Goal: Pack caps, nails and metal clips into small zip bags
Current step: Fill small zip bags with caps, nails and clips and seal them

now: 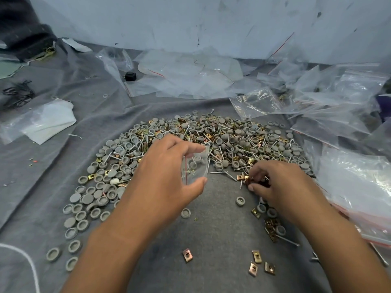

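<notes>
Grey cloth (pixel 211 218) is spread as the work surface, and everything is laid on it. At nine o'clock a folded white sheet in plastic (pixel 46 121) is seen. Grey caps (pixel 93 199) are scattered from eight o'clock round to twelve, mixed toward the centre with nails (pixel 227 174) and brass-coloured clips (pixel 187 255).

Just left of centre, the left hand (pixel 167 176) is raised over the heap; a small clear bag (pixel 194 166) with a red seal line is pinched between its thumb and forefinger, mouth held apart, with a few caps already visible inside. Right of centre, at about three o'clock from the bag, the right hand (pixel 281 185) is lowered to the cloth, its fingers (pixel 257 173) curled and pinching several clips out of the heap. Empty bags (pixel 342 98) are piled from one to four o'clock.

The bag film is judged thin, limp and slippery, so it is best held at the stiffer seal edge, as is being done, with the mouth kept spread. The caps are judged light and apt to roll; they can be pinched by the rim. The clips are small, flat, hard and sharp-edged, and are best lifted by their edges. The nails are judged stiff and pointed, liable to pierce the film, so a grip along the shank, points entered last, is advised.
</notes>
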A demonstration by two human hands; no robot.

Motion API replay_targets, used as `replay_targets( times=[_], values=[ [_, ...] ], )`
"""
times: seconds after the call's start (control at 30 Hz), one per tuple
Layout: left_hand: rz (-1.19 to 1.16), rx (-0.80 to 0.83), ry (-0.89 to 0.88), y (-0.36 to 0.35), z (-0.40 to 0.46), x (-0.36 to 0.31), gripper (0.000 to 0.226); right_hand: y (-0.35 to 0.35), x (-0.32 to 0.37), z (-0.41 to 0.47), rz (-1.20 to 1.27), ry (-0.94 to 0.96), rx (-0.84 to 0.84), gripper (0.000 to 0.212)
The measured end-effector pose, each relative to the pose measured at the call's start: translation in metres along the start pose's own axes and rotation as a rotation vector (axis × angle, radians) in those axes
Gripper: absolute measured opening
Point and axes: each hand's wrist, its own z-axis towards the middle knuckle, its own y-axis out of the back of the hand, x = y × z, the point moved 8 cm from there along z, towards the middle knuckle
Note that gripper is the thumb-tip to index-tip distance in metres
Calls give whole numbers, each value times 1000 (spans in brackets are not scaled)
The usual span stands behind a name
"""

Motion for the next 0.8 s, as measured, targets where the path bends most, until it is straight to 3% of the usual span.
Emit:
replay_targets(
  times=[0.3,0.37,0.47,0.63,0.8],
  values=[
    [-4,0,-2,0,0,0,56,-3,7,1,-53,32,-30,7],
    [5,0,-1,0,0,0,55,2,12,-1,156,56,-65,7],
    [16,-1,-2,-1,1,-1,55,25,42,-11,558,232,-246,9],
    [4,-3,-12,-3,2,-4,52,34,86,-19,644,443,-354,13],
    [-2,-2,-6,-2,2,-2,54,34,47,-10,524,244,-380,6]
  ],
)
